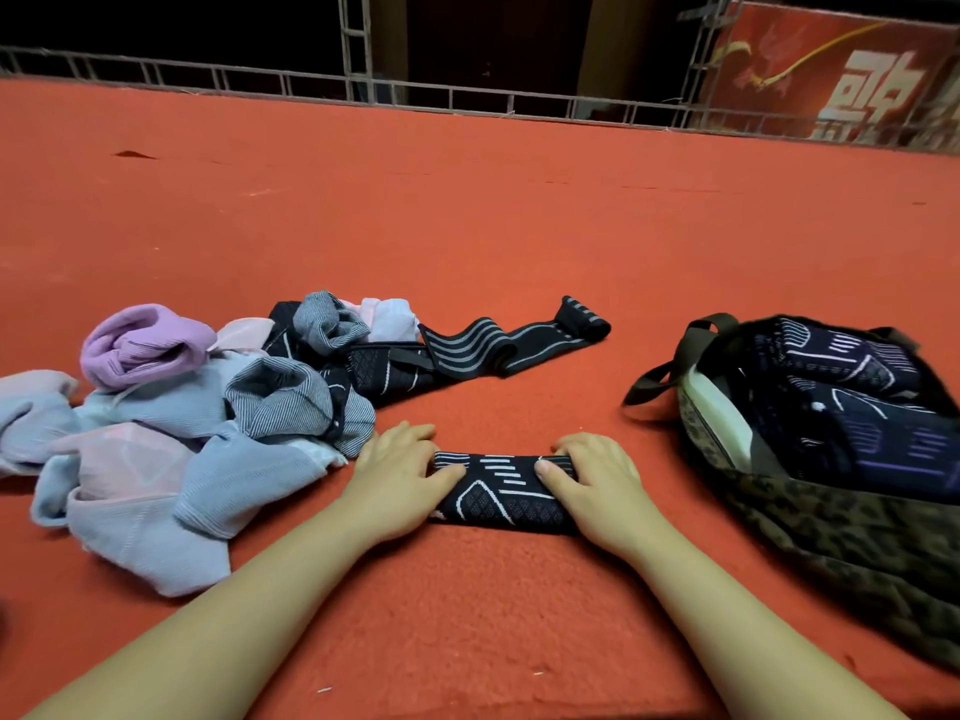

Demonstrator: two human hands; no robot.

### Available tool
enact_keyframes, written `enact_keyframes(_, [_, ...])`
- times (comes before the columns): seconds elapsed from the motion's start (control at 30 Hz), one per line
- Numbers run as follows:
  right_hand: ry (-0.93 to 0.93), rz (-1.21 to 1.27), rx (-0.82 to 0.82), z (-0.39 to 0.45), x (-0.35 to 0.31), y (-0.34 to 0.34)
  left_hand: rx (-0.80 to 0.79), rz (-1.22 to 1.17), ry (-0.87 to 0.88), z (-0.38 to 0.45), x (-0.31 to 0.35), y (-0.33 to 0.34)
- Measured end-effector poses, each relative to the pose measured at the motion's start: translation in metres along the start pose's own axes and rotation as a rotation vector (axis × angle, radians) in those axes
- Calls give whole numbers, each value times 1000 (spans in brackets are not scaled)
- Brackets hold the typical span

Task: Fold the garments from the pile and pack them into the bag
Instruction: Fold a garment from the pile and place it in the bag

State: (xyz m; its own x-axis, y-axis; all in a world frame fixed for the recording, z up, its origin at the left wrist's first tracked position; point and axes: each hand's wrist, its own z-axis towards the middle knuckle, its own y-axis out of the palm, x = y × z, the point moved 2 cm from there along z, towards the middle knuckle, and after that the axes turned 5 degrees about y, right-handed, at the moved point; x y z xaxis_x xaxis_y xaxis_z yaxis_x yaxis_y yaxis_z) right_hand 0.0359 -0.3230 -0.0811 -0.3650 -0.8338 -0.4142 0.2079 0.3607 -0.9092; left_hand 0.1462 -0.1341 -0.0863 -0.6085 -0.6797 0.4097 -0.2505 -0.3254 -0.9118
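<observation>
Facing banner (852,70), large white characters

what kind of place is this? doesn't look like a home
Probably a stage or event platform, not a home: red carpet covers the floor, a metal truss rail runs along its far edge, and a red banner with large white characters hangs behind it.

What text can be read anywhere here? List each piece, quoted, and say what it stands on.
"歌": a large white character, partly cut off, on the red banner behind the railing at the top right; this reading is unsure.
Smaller white marks below it on the same banner: cut off and too blurred to read.
Folded dark garment, the pile and the bag: only woven lines and patterns, no words or labels.
</observation>
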Motion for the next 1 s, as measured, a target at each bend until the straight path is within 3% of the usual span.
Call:
enact_keyframes(0.07, [21,203,-12,-4,1,-2,3,-97,-10,-5,6,-3])
enact_keyframes(0.13, [92,469,-14,-12,-1,-7,72,-399,-35,-12,20,-4])
enact_keyframes(0.2, [130,614,66,-19,2,-13,154,-777,-63,-16,40,-5])
enact_keyframes(0.3, [158,752,222,-35,11,-29,229,-1024,-99,-9,64,-4])
enact_keyframes(0.47, [161,886,391,-72,36,-84,314,-929,15,8,115,-5])
enact_keyframes(0.57, [159,844,512,-85,62,-117,276,-904,87,18,156,-4])
enact_keyframes(0.7, [179,735,667,-94,102,-159,198,-991,137,28,219,-1])
enact_keyframes(0.87, [222,662,852,-74,151,-213,233,-1100,248,52,290,-9])
enact_keyframes(1.0, [302,610,833,-56,189,-228,239,-907,376,81,317,12])
